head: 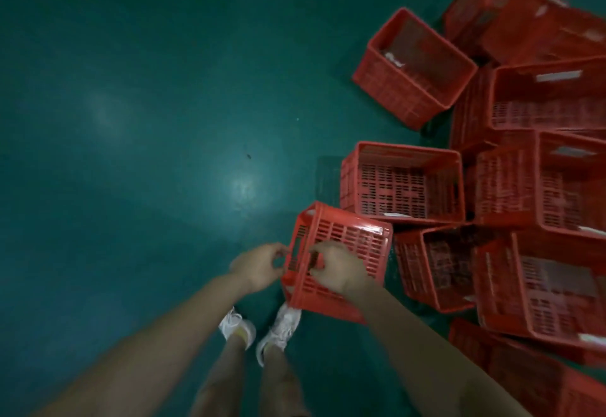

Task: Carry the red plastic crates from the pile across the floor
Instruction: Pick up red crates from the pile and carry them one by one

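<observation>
Left grip (259,267) and right grip (341,272) both clasp the tilted red crate (351,239), at the edge of the pile (541,187) on the green floor (131,121). White labels (557,75) on piled crates: blurred, unreadable.

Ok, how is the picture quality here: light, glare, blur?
Head view: dim overall; soft glare patches on the green floor; the pile of red crates smears with motion blur toward the right edge; wide-angle distortion stretches the forearms; the held crate is fairly sharp.
</observation>
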